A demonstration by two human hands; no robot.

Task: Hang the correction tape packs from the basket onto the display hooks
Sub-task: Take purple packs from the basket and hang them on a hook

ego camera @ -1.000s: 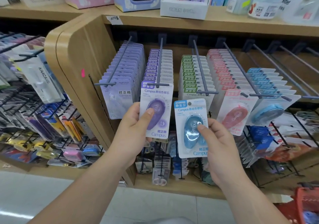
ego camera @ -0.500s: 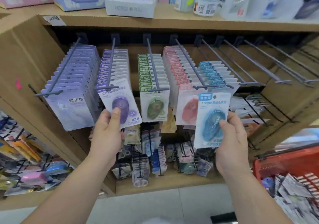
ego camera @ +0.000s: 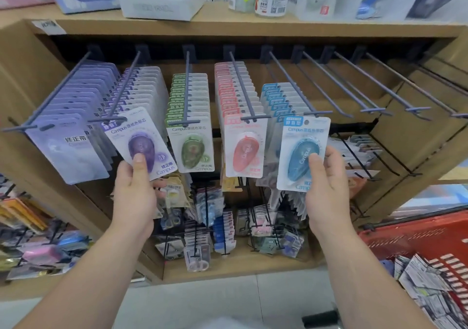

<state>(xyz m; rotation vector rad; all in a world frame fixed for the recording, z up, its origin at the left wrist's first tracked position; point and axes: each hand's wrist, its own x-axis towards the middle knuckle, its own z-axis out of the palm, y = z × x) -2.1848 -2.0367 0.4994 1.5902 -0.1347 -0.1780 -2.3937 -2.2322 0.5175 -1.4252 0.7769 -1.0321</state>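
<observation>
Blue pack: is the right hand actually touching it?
Touching. The head view shows the right hand pinching the blue pack, with the thumb pressed on its front.

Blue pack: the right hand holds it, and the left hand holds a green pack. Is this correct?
Not fully. In the head view the left hand holds a purple pack, not a green one. The right hand does hold the blue pack.
</observation>
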